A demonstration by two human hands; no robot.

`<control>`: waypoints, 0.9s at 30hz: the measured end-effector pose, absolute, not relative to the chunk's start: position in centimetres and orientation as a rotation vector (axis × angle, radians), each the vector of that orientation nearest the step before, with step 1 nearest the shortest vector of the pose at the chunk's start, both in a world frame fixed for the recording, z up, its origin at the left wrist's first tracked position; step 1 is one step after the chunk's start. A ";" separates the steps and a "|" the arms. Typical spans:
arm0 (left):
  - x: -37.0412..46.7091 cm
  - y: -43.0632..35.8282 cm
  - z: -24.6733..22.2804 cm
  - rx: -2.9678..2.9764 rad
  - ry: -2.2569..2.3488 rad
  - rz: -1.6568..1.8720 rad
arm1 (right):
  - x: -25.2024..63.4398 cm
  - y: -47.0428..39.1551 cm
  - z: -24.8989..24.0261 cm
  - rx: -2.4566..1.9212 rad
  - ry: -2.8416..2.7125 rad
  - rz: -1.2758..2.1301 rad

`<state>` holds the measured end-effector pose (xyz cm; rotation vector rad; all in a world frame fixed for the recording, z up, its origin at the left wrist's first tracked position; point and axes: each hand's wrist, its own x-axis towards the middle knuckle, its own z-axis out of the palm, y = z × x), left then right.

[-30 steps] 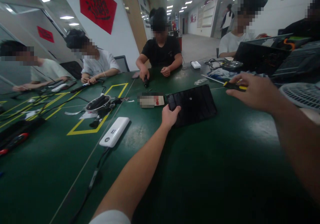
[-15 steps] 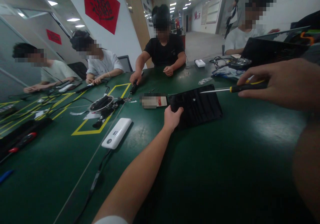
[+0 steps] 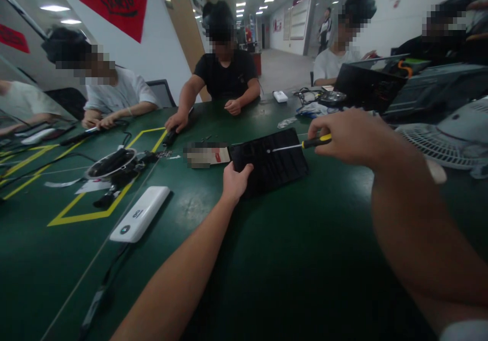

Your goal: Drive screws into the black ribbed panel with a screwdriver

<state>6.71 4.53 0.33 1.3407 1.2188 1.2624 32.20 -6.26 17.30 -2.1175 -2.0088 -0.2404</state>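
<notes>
My left hand [image 3: 235, 181] grips the near left edge of a flat black ribbed panel [image 3: 282, 165], thumb on top, tilting it above the green table [image 3: 213, 290]. In my right hand [image 3: 343, 136] is a screwdriver [image 3: 319, 141] with a black and yellow handle, pinched by the fingers. Its long metal shaft points left across the panel, and the tip lies at or close to a small bright round spot [image 3: 268, 151], perhaps a screw. Whether the tip touches it I cannot tell. Just left of the panel lies a beige card or box [image 3: 223, 155] with a red mark.
A white power bank [image 3: 140, 214] with a cable lies left of my forearm. Beyond it are a ring-shaped device with cables [image 3: 110, 164] and yellow tape marks [image 3: 78, 222]. A white fan [image 3: 438, 135] stands at right. Across the table, a person's hand [image 3: 177, 121] holds a black tool.
My right hand has moved left with the screwdriver, bringing its tip from the panel's upper right to the bright spot. The view has turned right; my left hand keeps its grip.
</notes>
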 end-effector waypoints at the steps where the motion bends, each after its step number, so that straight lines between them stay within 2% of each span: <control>1: 6.7 4.5 0.3 1.341 1.224 1.264 | 32.1 -6.1 17.2 -2.104 -2.015 -0.248; 10: 6.7 4.6 0.5 1.357 1.215 1.269 | 31.6 -5.7 16.9 -1.983 -2.042 -0.341; 17: 6.7 4.8 0.2 1.356 1.202 1.276 | 32.2 -5.1 16.8 -1.930 -2.065 -0.273; 27: 6.7 5.0 0.0 1.311 1.207 1.276 | 31.4 -4.6 17.0 -2.081 -2.080 -0.305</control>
